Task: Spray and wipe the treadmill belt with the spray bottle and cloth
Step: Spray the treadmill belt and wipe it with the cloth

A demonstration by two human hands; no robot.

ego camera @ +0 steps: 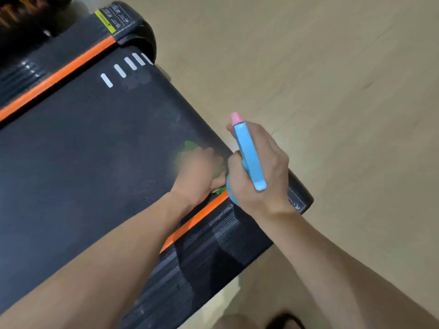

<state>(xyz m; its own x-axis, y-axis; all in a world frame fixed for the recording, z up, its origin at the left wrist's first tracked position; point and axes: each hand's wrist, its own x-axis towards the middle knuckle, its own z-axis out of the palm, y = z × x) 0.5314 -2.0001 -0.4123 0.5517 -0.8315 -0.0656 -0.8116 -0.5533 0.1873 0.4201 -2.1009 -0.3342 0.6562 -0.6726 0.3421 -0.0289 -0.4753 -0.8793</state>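
Observation:
The black treadmill belt [83, 150] runs across the left and middle of the head view, with orange strips along both side rails. My left hand [199, 172] is blurred and presses a green cloth [188, 147] flat on the belt near its right edge; only the cloth's fringe shows around my fingers. My right hand [259, 172] hovers just right of it, gripping a blue spray bottle [249, 155] with a pink nozzle tip that points up and away over the belt's rear corner.
Beige floor [332, 79] lies to the right of the treadmill. The black side rail [213, 252] with its orange strip sits under my forearms. White dashes [120, 71] mark the belt near its rear end cap [133, 27]. A foot in a sandal [282, 321] shows at the bottom.

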